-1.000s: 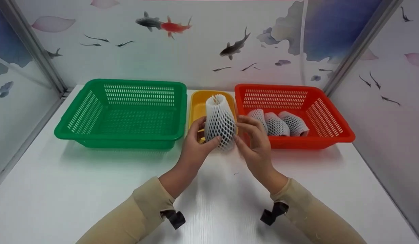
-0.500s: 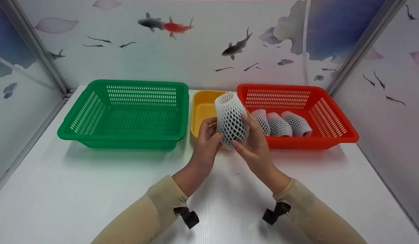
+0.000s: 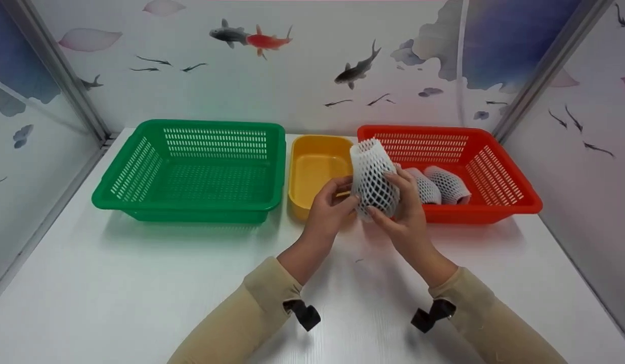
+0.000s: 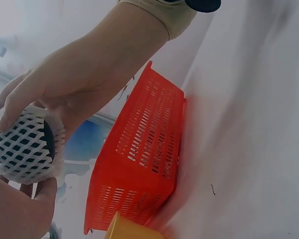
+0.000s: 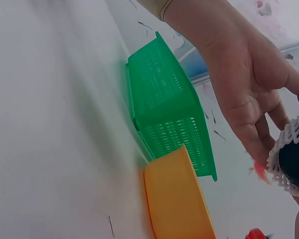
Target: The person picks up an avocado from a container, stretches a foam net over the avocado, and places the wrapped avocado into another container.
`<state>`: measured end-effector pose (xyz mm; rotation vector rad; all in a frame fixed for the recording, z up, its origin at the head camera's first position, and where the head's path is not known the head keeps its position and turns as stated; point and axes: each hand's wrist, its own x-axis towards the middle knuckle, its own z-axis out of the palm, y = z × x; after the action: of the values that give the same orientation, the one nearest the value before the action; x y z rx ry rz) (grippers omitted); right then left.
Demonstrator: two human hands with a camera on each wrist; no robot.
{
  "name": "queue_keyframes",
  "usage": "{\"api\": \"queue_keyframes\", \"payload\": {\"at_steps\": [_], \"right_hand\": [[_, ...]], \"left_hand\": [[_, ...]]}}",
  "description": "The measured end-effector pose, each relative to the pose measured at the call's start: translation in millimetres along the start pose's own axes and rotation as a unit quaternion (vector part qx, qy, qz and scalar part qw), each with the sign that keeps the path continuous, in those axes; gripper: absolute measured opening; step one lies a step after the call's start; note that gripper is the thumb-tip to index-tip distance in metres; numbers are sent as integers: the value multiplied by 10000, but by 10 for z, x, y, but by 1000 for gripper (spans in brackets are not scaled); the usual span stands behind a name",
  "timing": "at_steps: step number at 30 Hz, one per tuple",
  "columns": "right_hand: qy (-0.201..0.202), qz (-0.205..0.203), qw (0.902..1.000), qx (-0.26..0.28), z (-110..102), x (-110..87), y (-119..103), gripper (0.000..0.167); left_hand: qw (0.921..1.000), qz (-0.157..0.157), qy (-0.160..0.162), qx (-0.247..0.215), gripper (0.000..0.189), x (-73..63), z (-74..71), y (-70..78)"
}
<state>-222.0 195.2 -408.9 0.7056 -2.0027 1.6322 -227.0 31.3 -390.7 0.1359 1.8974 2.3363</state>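
Both hands hold a white foam net sleeve (image 3: 370,174) upright, raised between the yellow tub and the red basket. A dark, smooth, rounded thing (image 5: 295,165) sits inside it; its kind cannot be told. My left hand (image 3: 325,210) pinches the net's lower left side with thumb and fingers. On the other side, my right hand (image 3: 411,217) grips it, thumb low in front and fingers higher up. The red basket (image 3: 474,215) contains more net-wrapped things (image 3: 448,186), partly hidden by my right hand.
The yellow tub (image 3: 298,202) stands between the green basket (image 3: 191,206) and the red one. A wall with painted fish rises behind them. A small dark thread (image 3: 359,260) lies on the white table (image 3: 191,293).
Both hands and the net-wrapped thing have moved right, away from the yellow tub toward the red basket. The right fingers have closed onto the net's side, and its top has tilted left.
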Motion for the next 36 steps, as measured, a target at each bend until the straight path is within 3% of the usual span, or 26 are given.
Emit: {"api": "queue_keyframes", "payload": {"at_steps": [8,14,17,20,23,25,28,31,32,34,36], "right_hand": [[301,122,9980,-540,-244,3,-2,60],[421,384,9950,-821,-363,11,9,60],[515,373,9933,-963,-407,11,19,59],[623,347,9914,-1101,-449,10,38,59],[800,300,9903,-1097,-498,8,68,58],[905,251,9902,-1032,-531,4,90,58],[994,221,9911,-863,-577,-6,113,58],[1038,294,9907,-834,-621,-11,126,59],[1053,310,9904,-835,-637,-10,128,59],[1084,337,9900,-833,-669,-2,132,60],[1117,355,9893,-874,-696,10,131,60]], "left_hand": [[9974,363,-172,602,28,83,205,-31],[9885,833,-334,1219,26,146,318,-96],[9770,1114,-515,1743,26,188,364,-137],[9562,1386,-654,2494,27,243,408,-195],[9159,1507,-824,3628,31,314,456,-257],[8761,1542,-1007,4456,35,366,495,-294],[7940,1822,-1268,5660,44,431,554,-332],[7018,2229,-1344,6631,55,479,602,-364],[6760,2325,-1349,6862,59,490,614,-374],[6431,2328,-1386,7163,65,523,641,-399],[6269,2210,-1389,7340,69,571,677,-426]]}}
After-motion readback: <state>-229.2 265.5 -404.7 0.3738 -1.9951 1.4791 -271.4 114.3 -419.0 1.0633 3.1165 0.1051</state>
